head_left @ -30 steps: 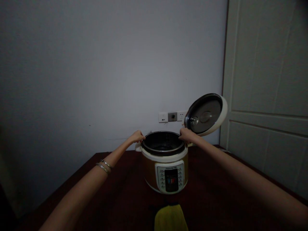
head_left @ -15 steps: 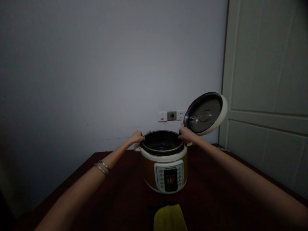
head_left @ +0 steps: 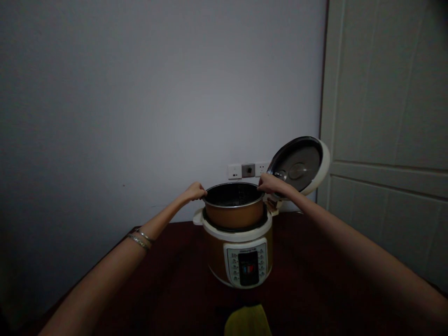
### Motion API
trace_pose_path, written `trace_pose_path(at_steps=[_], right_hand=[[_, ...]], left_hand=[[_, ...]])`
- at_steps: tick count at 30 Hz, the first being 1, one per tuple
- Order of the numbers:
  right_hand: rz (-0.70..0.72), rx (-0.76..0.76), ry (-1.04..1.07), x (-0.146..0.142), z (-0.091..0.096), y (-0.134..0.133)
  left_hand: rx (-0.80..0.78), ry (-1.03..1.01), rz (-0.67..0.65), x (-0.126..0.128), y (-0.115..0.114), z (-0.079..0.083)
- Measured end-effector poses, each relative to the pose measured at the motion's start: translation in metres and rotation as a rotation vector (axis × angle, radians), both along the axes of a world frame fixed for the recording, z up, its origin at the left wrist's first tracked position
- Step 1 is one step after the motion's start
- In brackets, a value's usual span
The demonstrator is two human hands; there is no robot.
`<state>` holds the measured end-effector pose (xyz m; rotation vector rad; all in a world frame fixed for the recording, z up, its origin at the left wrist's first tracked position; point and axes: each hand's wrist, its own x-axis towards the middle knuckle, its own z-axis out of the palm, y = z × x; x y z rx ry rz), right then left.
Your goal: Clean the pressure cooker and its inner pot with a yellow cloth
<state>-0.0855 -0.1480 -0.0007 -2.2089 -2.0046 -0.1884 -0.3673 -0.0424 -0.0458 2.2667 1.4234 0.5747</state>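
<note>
An orange-brown inner pot (head_left: pixel 234 216) with a dark inside rises partway out of an electric pressure cooker (head_left: pixel 213 252). My left hand (head_left: pixel 196 191) pinches its rim on the left side, and my right hand (head_left: pixel 271 183) pinches the rim on the right. The lower part of the pot is hidden inside the cooker body. Hinged at the cooker's right, the round lid (head_left: pixel 301 165) stands raised and tilted, partly behind my right hand. A control panel (head_left: pixel 248 263) with a dark display faces me.
The cooker stands on a dark red tabletop (head_left: pixel 168 280). Something yellow-green, perhaps a cloth (head_left: pixel 248 322), lies at the near edge. Behind are wall sockets (head_left: pixel 248 170) on a pale wall, and a light door (head_left: pixel 378 116) at the right.
Both hands have moved up with the inner pot, so its orange-brown side now shows above the cooker's rim. The cooker body and lid stay in place.
</note>
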Motion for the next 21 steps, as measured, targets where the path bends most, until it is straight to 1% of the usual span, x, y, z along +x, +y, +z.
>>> trace_pose_path(at_steps=[3,6,9,12,15,17,19,21], right_hand=[[-0.006,0.018,0.017,-0.004,0.018,0.0],[-0.017,0.034,0.032,-0.01,0.041,0.001],[-0.026,0.059,0.035,-0.02,0.064,0.003],[-0.018,0.088,0.034,-0.032,0.087,0.01],[-0.003,0.114,0.047,-0.048,0.107,0.02],[0.011,0.123,0.067,-0.063,0.118,0.03],[0.03,0.123,0.095,-0.081,0.124,0.042],[0.05,0.116,0.127,-0.101,0.127,0.057]], left_hand=[[0.016,-0.048,0.003,-0.004,0.0,0.018],[0.038,-0.104,0.006,-0.009,0.002,0.039],[0.062,-0.167,0.021,-0.016,0.008,0.062],[0.063,-0.288,0.064,-0.028,0.017,0.084],[0.059,-0.423,0.114,-0.046,0.027,0.103],[0.055,-0.488,0.136,-0.061,0.034,0.113],[0.055,-0.522,0.156,-0.079,0.041,0.119],[0.057,-0.531,0.193,-0.099,0.049,0.12]])
